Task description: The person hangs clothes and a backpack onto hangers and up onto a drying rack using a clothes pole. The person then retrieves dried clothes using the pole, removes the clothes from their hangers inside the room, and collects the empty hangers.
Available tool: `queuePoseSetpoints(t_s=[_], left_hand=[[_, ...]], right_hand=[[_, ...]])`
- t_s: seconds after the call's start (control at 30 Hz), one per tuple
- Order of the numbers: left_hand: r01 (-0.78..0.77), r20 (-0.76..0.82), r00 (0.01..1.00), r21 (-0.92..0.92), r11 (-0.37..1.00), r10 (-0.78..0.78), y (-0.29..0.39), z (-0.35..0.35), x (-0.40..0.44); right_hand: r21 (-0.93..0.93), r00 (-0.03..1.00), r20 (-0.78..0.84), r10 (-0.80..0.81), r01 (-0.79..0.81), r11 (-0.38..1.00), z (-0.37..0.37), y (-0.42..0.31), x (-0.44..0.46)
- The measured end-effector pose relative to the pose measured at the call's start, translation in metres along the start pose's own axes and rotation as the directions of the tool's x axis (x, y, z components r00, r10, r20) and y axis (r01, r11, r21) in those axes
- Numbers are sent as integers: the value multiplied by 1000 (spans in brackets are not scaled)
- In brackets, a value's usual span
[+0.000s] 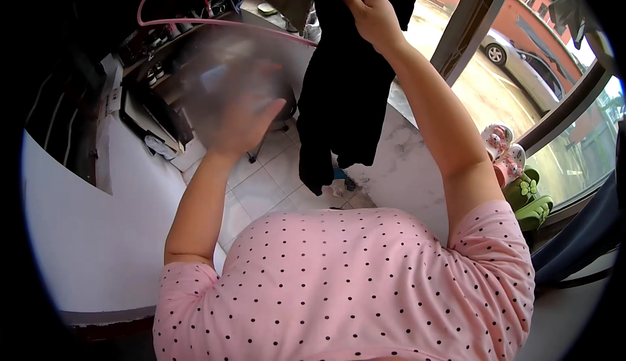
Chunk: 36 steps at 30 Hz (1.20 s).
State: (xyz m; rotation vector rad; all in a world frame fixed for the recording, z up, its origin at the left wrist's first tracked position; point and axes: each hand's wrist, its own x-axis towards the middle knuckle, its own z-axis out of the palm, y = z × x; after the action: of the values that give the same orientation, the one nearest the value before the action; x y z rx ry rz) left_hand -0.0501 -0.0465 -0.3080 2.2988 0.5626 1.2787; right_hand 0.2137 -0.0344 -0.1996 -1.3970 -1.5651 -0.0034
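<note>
My right hand (pixel 378 22) is raised at upper centre, its fingers closed on a black garment (pixel 349 93). The garment hangs down in dark folds to two lower ends, perhaps legs or sleeves; its kind is not certain. A pink hanger (pixel 195 20) spans the upper left, and a short pink piece reaches toward my right fingers. Whether they also grip it, I cannot tell. My left hand (pixel 244 120) is up below the hanger, apart from the garment. Its thumb is stretched out, while the other fingers are smeared in a grey blur.
Shelves with shoes (pixel 155 73) stand at the left behind a white wall (pixel 98 243). Pink and white clogs (pixel 499 140) and green clogs (pixel 535 211) sit by the window on the right. A dark-based stool or chair (pixel 253 157) stands on the tiled floor (pixel 251 185).
</note>
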Motion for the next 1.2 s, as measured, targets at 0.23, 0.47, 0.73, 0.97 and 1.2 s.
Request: queuePoseSetpoints(t_s=[0.23,0.47,0.73,0.97,1.2], left_hand=[[448,614,764,-281,849,-200,-103,70,3],[18,730,444,573,819,-520,-128,4,-25],[-27,317,891,752,659,-325,-72,-108,19],[-58,249,962,598,799,-116,-63,-124,56],[280,153,934,244,929,-322,-21,-69,75]], right_hand=[[137,995,36,92,-96,986,-1,-2,-6],[20,1000,-17,22,-22,1000,-39,21,-25],[-378,990,140,-36,87,922,-93,73,-60],[-350,979,202,13,60,935,-95,83,-77],[-294,976,216,-22,87,952,-83,61,-77]])
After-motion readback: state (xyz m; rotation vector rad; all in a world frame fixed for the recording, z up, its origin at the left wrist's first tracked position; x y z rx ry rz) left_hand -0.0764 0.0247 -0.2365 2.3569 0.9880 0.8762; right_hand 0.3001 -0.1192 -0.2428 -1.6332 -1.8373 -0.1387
